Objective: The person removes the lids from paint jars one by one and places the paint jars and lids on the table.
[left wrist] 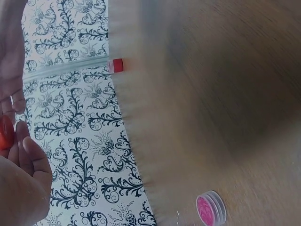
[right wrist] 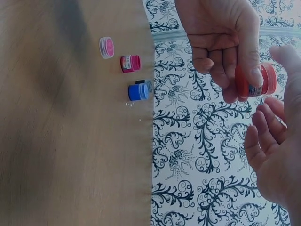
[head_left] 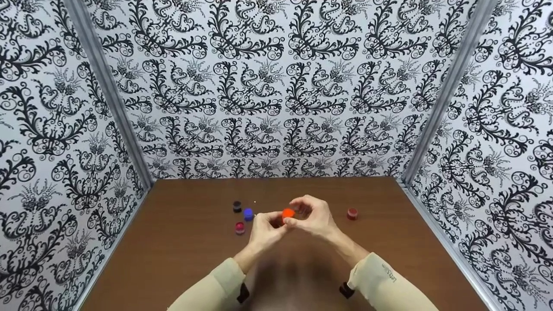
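**Cream sleeves point(head_left: 389, 280) in the foreground, an orange-red jar point(head_left: 288, 214) gripped by the left hand point(head_left: 265, 229)**

Both sleeves are seen at the bottom of the head view, with lettering printed on the right one and a dark block point(head_left: 346, 290) worn beneath its cuff. At the left, a black jar point(head_left: 237, 206) is set on the brown table point(head_left: 173, 259). Nearer the person, a pink jar point(right wrist: 130, 63) and a clear-rimmed pink lid point(right wrist: 107, 47) are placed close together, apart from each other. Just right of the black jar, a blue jar point(head_left: 248, 214) is seen, with white specks point(right wrist: 130, 104) scattered beside it.

Further right, the orange-red jar is held above the table, between the hands. It is clamped by the left hand, whose thumb is pressed across the label; whether its lid is fully seated cannot be told. The right hand point(head_left: 317, 218) is held around the jar's upper end, its loosely bent fingers parted from the thumb; whether the jar is touched by it cannot be told for certain. Well apart at the right, a small red pot point(head_left: 352, 214) is stood on the table. Behind everything, white walls point(head_left: 276, 86) are covered in black scrollwork.
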A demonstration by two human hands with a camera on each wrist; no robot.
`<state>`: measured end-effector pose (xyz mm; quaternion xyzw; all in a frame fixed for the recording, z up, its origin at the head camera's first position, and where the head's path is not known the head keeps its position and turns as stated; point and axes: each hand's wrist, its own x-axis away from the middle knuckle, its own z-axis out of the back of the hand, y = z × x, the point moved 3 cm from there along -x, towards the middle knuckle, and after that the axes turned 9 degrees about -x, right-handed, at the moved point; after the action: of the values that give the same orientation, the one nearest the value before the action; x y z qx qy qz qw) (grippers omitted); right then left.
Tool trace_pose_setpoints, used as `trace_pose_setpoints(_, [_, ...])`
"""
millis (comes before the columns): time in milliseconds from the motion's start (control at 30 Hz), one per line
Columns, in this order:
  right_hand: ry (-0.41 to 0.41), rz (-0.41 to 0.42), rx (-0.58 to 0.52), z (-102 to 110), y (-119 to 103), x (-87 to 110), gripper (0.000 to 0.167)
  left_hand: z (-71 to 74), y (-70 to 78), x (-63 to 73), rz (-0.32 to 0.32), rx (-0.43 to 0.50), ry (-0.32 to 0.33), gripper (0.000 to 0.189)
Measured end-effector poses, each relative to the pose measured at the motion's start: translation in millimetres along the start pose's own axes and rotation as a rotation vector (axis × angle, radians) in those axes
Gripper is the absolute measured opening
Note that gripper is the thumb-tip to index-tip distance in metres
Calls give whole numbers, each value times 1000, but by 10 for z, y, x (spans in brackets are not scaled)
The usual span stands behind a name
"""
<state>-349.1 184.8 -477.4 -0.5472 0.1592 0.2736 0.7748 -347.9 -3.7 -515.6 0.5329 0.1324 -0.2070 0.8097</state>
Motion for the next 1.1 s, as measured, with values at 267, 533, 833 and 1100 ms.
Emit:
trace_pose_setpoints(267, [85,-56,67,-46,-44,-40,40,-4,-4,-25,33,0,30,17])
trace_pose_setpoints(533, [89,-26,46,-94,-57,-57,33,-18,-30,-17,36,-1,32,15])
trace_pose_setpoints(833, [-12,55,-18,-79,-27,-58,26,-41,-59,3,19,21,10,21])
trace_pose_setpoints(1100, [-66,93,-44,-80,-5,-85,31,-83,-71,17,48,145,3,34])
